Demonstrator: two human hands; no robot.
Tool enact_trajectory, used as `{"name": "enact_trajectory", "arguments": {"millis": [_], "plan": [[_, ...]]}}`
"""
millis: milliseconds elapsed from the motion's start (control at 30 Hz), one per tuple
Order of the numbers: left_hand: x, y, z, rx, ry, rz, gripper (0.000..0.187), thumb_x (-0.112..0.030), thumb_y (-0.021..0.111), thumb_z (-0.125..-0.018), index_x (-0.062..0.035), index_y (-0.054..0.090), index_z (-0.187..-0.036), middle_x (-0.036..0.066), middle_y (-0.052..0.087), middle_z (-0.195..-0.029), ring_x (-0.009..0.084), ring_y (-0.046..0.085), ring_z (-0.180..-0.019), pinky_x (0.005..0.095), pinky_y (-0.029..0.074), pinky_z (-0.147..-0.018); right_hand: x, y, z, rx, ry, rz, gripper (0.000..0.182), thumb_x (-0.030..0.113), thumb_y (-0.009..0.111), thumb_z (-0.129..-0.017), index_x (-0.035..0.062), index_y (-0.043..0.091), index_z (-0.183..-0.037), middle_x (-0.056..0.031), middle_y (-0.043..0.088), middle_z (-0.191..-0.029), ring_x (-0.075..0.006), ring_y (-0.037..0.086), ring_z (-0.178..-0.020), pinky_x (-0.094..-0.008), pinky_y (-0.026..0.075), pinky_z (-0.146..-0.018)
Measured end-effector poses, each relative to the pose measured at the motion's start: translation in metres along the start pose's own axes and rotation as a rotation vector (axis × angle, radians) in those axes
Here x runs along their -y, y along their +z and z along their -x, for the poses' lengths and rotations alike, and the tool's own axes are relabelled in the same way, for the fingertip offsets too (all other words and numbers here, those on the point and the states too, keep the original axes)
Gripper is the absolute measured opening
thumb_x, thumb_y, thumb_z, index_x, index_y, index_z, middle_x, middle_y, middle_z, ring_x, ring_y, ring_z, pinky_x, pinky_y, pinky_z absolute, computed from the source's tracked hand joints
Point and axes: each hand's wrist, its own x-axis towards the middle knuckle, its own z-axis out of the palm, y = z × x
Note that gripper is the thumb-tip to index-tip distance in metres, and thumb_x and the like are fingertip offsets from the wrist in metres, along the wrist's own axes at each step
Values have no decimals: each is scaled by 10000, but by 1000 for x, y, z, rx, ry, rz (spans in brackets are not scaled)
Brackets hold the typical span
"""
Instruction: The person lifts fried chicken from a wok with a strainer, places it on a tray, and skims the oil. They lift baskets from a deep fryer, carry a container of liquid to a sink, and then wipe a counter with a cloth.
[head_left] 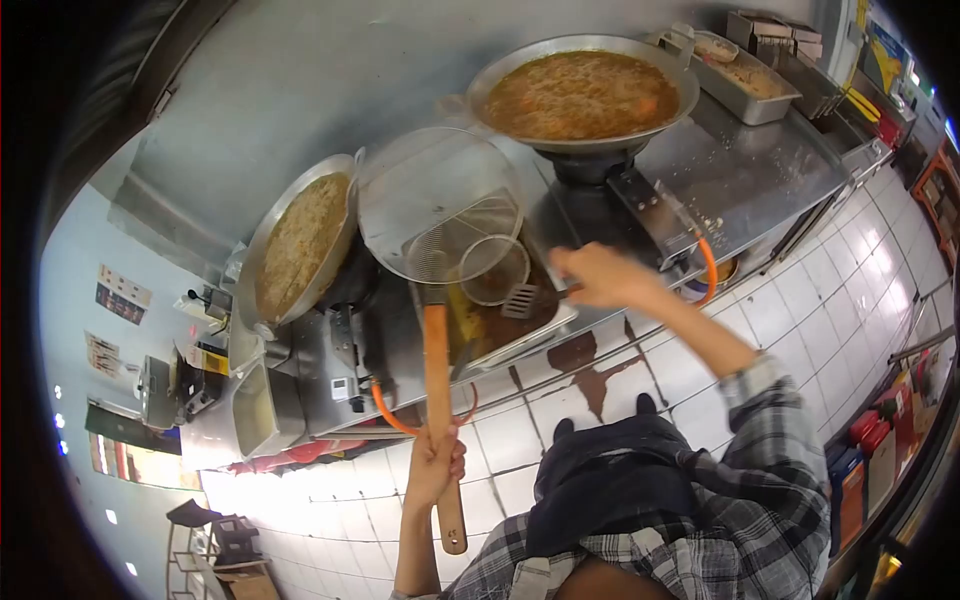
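My left hand [436, 462] is wrapped round the long wooden handle of a large mesh skimmer [437, 350]. Its wide round wire mesh is held over the tray between the two woks. My right hand [600, 277] is closed at the tray's right edge, on what looks like the handle end of a slotted spatula [519, 300]. The spatula's slotted head lies over the oily metal tray [560, 318]. A smaller round strainer [495, 270] rests in that tray, partly seen through the skimmer's mesh.
A wok of bubbling oil [580, 95] with orange pieces sits on a burner at the back right. Another full wok [305, 245] stands at left. Orange gas hoses [708, 270] hang off the counter. A steel food tray [750, 85] stands at far right, a deep pan [268, 410] at left.
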Motion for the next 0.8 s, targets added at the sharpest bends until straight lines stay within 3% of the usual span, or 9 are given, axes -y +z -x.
{"name": "enact_trajectory", "arguments": {"millis": [33, 167, 300, 367, 433, 500, 567, 633, 800], "plan": [[-2, 15, 1, -37, 35, 12, 223, -245, 490, -915, -74, 436, -1047, -23, 372, -587, 37, 346, -420, 188, 291, -365, -21, 30, -16, -101, -134, -41, 308, 58, 634, -663, 8, 487, -928, -221, 604, -836, -382, 591, -804, -444, 455, -699], [-26, 72, -9, -156, 181, 28, 280, -291, 467, -923, -45, 431, -1053, -35, 359, -578, 31, 329, -417, 190, 285, -361, -41, 62, -25, -86, -66, -263, 455, 67, 626, -718, 40, 408, -1116, -269, 488, -1074, -446, 507, -954, -447, 442, -794], [-79, 138, -46, -159, 281, 203, 339, -324, 460, -923, -39, 427, -1104, -61, 313, -576, 23, 294, -416, 181, 255, -360, -16, 14, 50, -303, -273, -539, 541, 167, 686, -731, 73, 387, -1173, -192, 427, -1222, -360, 417, -1148, -424, 366, -922], [-104, 171, -80, -22, 360, 285, 333, -318, 458, -925, -42, 426, -1108, -71, 296, -576, 13, 275, -429, 171, 230, -366, 1, -19, 90, -349, -326, -692, 569, 193, 702, -727, 84, 383, -1186, -179, 398, -1268, -362, 398, -1173, -438, 339, -954], [-128, 216, -116, 235, 395, 570, 318, -300, 463, -925, -38, 439, -1103, -76, 290, -579, 3, 263, -448, 163, 208, -372, -4, -36, 113, -513, -678, -686, 582, 231, 714, -720, 116, 386, -1188, -169, 424, -1253, -371, 417, -1156, -463, 323, -964], [-152, 264, -158, 625, 319, 857, 285, -280, 471, -923, -38, 465, -1075, -71, 315, -575, -2, 275, -451, 152, 220, -369, -10, -55, 121, -636, -825, -478, 605, 178, 720, -705, 123, 372, -1196, -169, 474, -1195, -367, 442, -1129, -467, 338, -952], [-174, 321, -179, 1042, 44, 1279, 254, -264, 488, -915, -43, 487, -1042, -65, 341, -569, 0, 299, -438, 138, 245, -368, -22, -70, 115, -699, -858, -264, 631, 111, 723, -691, 119, 356, -1205, -171, 516, -1141, -360, 461, -1108, -464, 358, -936], [-185, 365, -196, 1280, -116, 1394, 210, -240, 496, -911, -53, 506, -1006, -59, 363, -565, 5, 321, -425, 124, 265, -367, -45, -79, 98, -1079, -773, -188, 567, -16, 661, -687, 118, 392, -1167, -145, 577, -996, -325, 550, -945, -501, 325, -961], [-195, 428, -227, 1631, -589, 1767, 154, -221, 523, -887, -89, 548, -963, -61, 400, -551, 37, 376, -417, 204, 399, -483, -85, -137, 88, -864, -766, 160, 546, -22, 670, -532, 68, 522, -1049, -141, 525, -904, -340, 519, -942, -527, 249, -1018]]}}
